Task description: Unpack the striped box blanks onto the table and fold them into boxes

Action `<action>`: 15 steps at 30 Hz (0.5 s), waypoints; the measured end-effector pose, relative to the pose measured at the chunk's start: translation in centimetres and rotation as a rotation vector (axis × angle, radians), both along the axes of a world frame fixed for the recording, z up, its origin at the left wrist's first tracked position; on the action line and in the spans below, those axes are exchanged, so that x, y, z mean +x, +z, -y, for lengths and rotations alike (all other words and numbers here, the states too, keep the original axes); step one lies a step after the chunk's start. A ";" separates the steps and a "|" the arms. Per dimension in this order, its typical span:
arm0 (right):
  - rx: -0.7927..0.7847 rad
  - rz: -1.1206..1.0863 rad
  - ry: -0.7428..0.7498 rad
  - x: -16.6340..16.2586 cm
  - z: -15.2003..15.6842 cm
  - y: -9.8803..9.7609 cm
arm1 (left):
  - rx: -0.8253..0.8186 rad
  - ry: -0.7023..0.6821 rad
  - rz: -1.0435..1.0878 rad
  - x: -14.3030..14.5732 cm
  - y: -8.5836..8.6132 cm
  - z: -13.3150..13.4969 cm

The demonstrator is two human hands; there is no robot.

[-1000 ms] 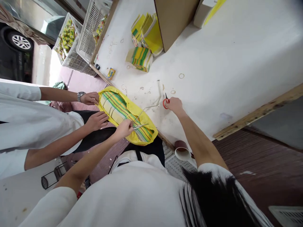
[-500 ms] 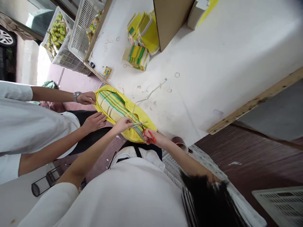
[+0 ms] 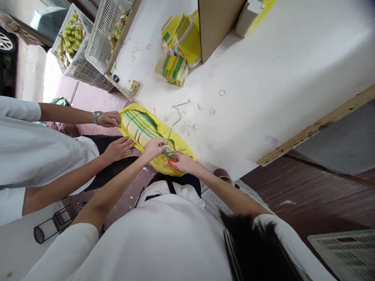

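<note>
My left hand (image 3: pixel 155 149) is closed in a pinch on a thin pale strip (image 3: pixel 176 121), which trails crookedly across the white table. My right hand (image 3: pixel 183 162) grips red-handled scissors (image 3: pixel 174 165), their blades close to my left fingertips. Under both hands lies a yellow plastic bag (image 3: pixel 175 140) at the table edge, its mouth spread around a row of green-and-yellow striped packs (image 3: pixel 140 124). A co-worker's hand (image 3: pixel 109 119) holds the bag's far left rim, and the other co-worker hand (image 3: pixel 118 150) rests against its near side.
Folded yellow cartons (image 3: pixel 187 41) and a striped pack (image 3: pixel 174 70) stand beside a brown cardboard panel (image 3: pixel 218 27). A small yellow box (image 3: pixel 134 88) lies near the left table edge. White crates (image 3: pixel 77 58) of small packets stand beyond. A brown cup-like container (image 3: pixel 224 176) is by my right forearm.
My right hand has moved left with the scissors, closer to my left hand. The strip's far end has drawn back and bent. The co-worker's hands stay on the bag.
</note>
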State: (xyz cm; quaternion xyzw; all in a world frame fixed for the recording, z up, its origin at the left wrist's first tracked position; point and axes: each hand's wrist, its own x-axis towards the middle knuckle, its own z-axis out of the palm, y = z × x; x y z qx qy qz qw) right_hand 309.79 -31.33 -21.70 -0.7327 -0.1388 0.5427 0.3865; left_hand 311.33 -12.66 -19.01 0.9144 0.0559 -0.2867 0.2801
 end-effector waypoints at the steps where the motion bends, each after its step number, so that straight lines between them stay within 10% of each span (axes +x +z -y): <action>1: 0.005 0.008 0.003 0.1 -0.3 -0.1 | 0.004 -0.023 0.003 0.1 0.0 0.0; 15: 0.050 0.119 0.023 -0.6 -0.3 -0.9 | 0.089 -0.143 0.085 -0.1 0.4 1.1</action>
